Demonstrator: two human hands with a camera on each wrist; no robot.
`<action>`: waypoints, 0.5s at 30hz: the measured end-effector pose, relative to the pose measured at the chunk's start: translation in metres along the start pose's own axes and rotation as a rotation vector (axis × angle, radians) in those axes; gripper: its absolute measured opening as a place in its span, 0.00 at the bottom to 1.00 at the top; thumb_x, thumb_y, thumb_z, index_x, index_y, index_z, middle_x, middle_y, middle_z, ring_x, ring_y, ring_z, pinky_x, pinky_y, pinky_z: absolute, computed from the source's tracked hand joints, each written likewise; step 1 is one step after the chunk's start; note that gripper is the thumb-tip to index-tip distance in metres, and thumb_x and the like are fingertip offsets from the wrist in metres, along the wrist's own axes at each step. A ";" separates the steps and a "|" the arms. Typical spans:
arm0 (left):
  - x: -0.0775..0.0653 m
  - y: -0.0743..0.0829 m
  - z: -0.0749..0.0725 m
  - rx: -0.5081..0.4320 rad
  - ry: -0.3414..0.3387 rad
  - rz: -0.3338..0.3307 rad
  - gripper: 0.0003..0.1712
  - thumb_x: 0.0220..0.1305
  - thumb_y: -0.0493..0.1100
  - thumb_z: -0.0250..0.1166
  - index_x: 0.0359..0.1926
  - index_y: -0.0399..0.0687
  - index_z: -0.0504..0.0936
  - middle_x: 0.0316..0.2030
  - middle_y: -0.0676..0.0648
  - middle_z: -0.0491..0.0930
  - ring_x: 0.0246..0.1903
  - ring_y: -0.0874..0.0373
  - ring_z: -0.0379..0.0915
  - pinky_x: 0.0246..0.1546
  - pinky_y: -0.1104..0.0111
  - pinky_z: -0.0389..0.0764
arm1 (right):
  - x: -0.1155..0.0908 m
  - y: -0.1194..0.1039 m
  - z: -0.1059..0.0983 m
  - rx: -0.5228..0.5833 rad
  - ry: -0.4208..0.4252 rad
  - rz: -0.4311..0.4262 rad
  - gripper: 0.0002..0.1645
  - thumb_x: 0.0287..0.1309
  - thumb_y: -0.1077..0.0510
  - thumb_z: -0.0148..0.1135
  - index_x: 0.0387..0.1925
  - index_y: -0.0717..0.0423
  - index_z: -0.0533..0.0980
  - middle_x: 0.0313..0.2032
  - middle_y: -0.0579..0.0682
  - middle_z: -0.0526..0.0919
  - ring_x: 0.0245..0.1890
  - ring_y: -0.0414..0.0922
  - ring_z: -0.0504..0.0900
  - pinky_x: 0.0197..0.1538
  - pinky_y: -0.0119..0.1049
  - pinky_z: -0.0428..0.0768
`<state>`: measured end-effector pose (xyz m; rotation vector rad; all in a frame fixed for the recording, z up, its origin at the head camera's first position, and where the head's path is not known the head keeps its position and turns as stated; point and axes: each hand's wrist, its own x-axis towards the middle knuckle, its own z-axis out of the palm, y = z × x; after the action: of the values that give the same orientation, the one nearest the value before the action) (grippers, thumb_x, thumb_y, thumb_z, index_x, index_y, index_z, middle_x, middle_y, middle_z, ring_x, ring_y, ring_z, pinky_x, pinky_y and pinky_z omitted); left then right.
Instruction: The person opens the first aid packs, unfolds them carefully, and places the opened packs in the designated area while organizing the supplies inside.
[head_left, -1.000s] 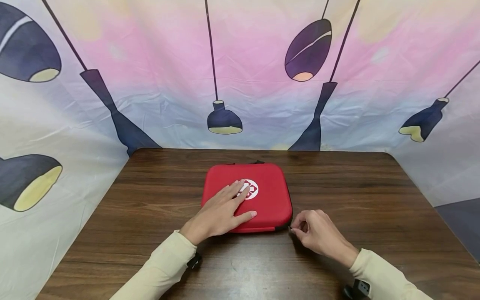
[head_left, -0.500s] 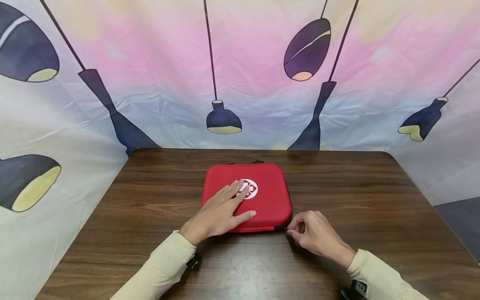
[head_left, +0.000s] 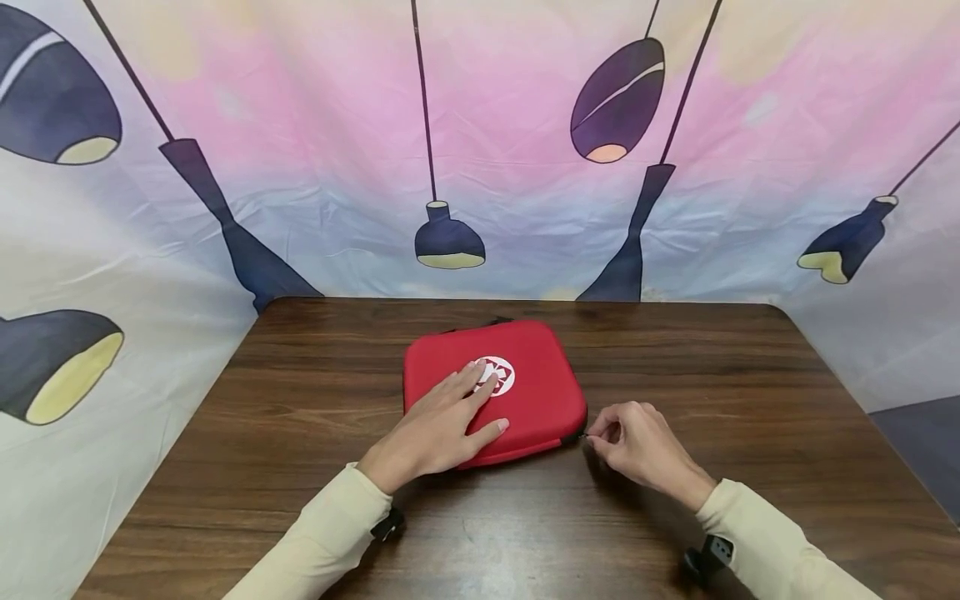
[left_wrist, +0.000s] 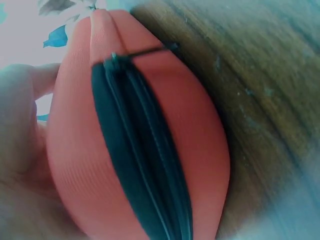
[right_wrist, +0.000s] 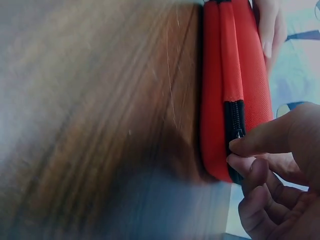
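A red zippered case (head_left: 536, 400) with a round white emblem (head_left: 497, 377) lies on the wooden table, turned a little askew. Spread flat across its lid is my left hand (head_left: 435, 425), thumb and fingers extended. At the case's near right corner, my right hand (head_left: 641, 446) pinches a small zipper pull (right_wrist: 239, 135) between thumb and forefinger. Beside those fingertips, a short run of black zipper teeth (right_wrist: 236, 114) shows in the right wrist view. On the case's other side, the left wrist view has a black zipper band (left_wrist: 142, 140) with a thin dark pull (left_wrist: 150, 51) hanging from its end.
The brown wooden table (head_left: 750, 400) extends around the case on all sides. A black handle (head_left: 501, 320) shows at the case's far edge. Behind the table hangs a cloth backdrop (head_left: 337, 167) printed with lamps. Both wrists carry black straps.
The case has swung counterclockwise, its near right corner shifting away from me. My right hand moved forward and slightly right with the zipper pull, while my left hand stayed on the lid.
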<state>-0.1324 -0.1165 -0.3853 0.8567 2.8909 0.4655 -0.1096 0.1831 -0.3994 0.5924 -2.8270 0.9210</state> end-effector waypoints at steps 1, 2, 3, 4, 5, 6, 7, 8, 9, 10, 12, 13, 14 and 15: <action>0.000 0.000 0.000 0.000 0.000 0.003 0.43 0.72 0.66 0.55 0.78 0.48 0.60 0.79 0.45 0.50 0.78 0.49 0.42 0.76 0.55 0.50 | 0.002 0.002 0.000 -0.004 0.008 0.006 0.11 0.47 0.67 0.74 0.20 0.48 0.83 0.17 0.33 0.78 0.19 0.29 0.74 0.24 0.29 0.74; -0.001 0.000 0.000 -0.002 0.004 0.007 0.43 0.72 0.66 0.55 0.78 0.47 0.61 0.79 0.44 0.50 0.78 0.49 0.43 0.76 0.55 0.50 | 0.004 0.004 0.000 -0.007 0.015 0.014 0.11 0.47 0.67 0.73 0.20 0.48 0.83 0.17 0.33 0.78 0.19 0.30 0.74 0.24 0.29 0.75; -0.001 0.000 0.000 -0.004 0.003 0.010 0.44 0.72 0.66 0.55 0.78 0.47 0.60 0.79 0.44 0.50 0.78 0.49 0.43 0.76 0.55 0.50 | 0.007 0.006 0.000 -0.009 0.020 0.022 0.11 0.47 0.67 0.73 0.20 0.49 0.83 0.17 0.34 0.78 0.19 0.30 0.74 0.24 0.29 0.75; -0.001 0.001 0.000 -0.007 0.005 0.014 0.44 0.72 0.65 0.55 0.78 0.46 0.61 0.79 0.44 0.50 0.78 0.48 0.43 0.76 0.55 0.50 | 0.009 0.008 0.000 -0.011 0.024 0.029 0.10 0.47 0.67 0.73 0.20 0.49 0.83 0.17 0.34 0.78 0.19 0.31 0.74 0.24 0.29 0.75; -0.001 0.001 0.000 -0.007 0.006 0.016 0.44 0.72 0.65 0.55 0.78 0.45 0.61 0.79 0.43 0.51 0.78 0.48 0.43 0.76 0.55 0.50 | 0.012 0.009 0.000 -0.012 0.028 0.036 0.10 0.47 0.67 0.72 0.20 0.50 0.84 0.17 0.35 0.79 0.19 0.31 0.75 0.25 0.30 0.75; -0.002 0.001 0.000 -0.010 0.007 0.014 0.44 0.72 0.65 0.55 0.78 0.45 0.61 0.79 0.43 0.51 0.78 0.48 0.43 0.76 0.56 0.50 | 0.015 0.011 0.000 -0.014 0.032 0.042 0.09 0.48 0.67 0.72 0.21 0.51 0.84 0.17 0.35 0.79 0.19 0.32 0.75 0.25 0.30 0.75; -0.002 0.002 -0.001 -0.011 0.009 0.013 0.44 0.72 0.65 0.55 0.78 0.44 0.60 0.78 0.43 0.52 0.78 0.48 0.44 0.76 0.56 0.51 | 0.018 0.013 0.000 -0.016 0.033 0.051 0.08 0.48 0.67 0.72 0.21 0.51 0.84 0.17 0.35 0.79 0.19 0.33 0.75 0.25 0.31 0.75; -0.003 0.002 -0.001 -0.010 0.010 0.011 0.44 0.72 0.65 0.56 0.78 0.44 0.60 0.78 0.43 0.52 0.78 0.48 0.45 0.76 0.56 0.51 | 0.021 0.014 0.000 -0.017 0.033 0.059 0.08 0.48 0.67 0.72 0.21 0.52 0.84 0.17 0.36 0.79 0.20 0.33 0.75 0.25 0.31 0.75; -0.003 0.003 -0.002 -0.007 0.008 0.011 0.45 0.72 0.65 0.56 0.78 0.44 0.60 0.78 0.43 0.52 0.78 0.48 0.45 0.76 0.56 0.52 | 0.024 0.016 0.000 -0.018 0.035 0.066 0.07 0.49 0.67 0.71 0.22 0.53 0.85 0.17 0.37 0.79 0.20 0.34 0.75 0.25 0.32 0.74; -0.003 0.003 -0.002 -0.007 0.008 0.013 0.45 0.72 0.65 0.56 0.78 0.43 0.60 0.78 0.43 0.53 0.78 0.48 0.45 0.76 0.56 0.52 | 0.027 0.017 0.000 -0.020 0.039 0.072 0.06 0.49 0.66 0.71 0.22 0.53 0.85 0.17 0.37 0.79 0.20 0.34 0.76 0.26 0.32 0.75; -0.004 0.004 -0.003 -0.004 0.006 0.019 0.46 0.72 0.65 0.56 0.78 0.42 0.59 0.78 0.43 0.53 0.77 0.48 0.46 0.76 0.56 0.52 | 0.033 0.020 -0.001 -0.015 0.042 0.084 0.05 0.50 0.66 0.70 0.23 0.55 0.85 0.17 0.38 0.79 0.20 0.35 0.76 0.26 0.33 0.75; -0.004 0.004 -0.003 -0.002 0.005 0.023 0.46 0.72 0.65 0.56 0.78 0.42 0.59 0.78 0.43 0.53 0.77 0.49 0.46 0.76 0.57 0.52 | 0.035 0.021 -0.002 -0.010 0.041 0.091 0.04 0.51 0.66 0.70 0.24 0.56 0.86 0.17 0.38 0.79 0.19 0.36 0.76 0.26 0.34 0.75; -0.004 0.005 -0.003 -0.001 0.001 0.027 0.46 0.72 0.65 0.56 0.78 0.41 0.59 0.78 0.43 0.53 0.77 0.49 0.46 0.76 0.57 0.52 | 0.038 0.022 -0.002 -0.007 0.042 0.096 0.04 0.51 0.66 0.69 0.25 0.56 0.86 0.16 0.38 0.79 0.19 0.36 0.77 0.27 0.35 0.76; -0.004 0.005 -0.003 -0.001 -0.004 0.032 0.46 0.72 0.65 0.56 0.78 0.41 0.58 0.78 0.43 0.53 0.77 0.49 0.46 0.76 0.57 0.52 | 0.041 0.024 -0.002 -0.005 0.043 0.099 0.04 0.52 0.66 0.69 0.26 0.57 0.86 0.15 0.38 0.79 0.18 0.36 0.77 0.28 0.35 0.76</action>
<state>-0.1264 -0.1154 -0.3810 0.9038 2.8776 0.4675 -0.1567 0.1884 -0.4016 0.4300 -2.8419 0.9309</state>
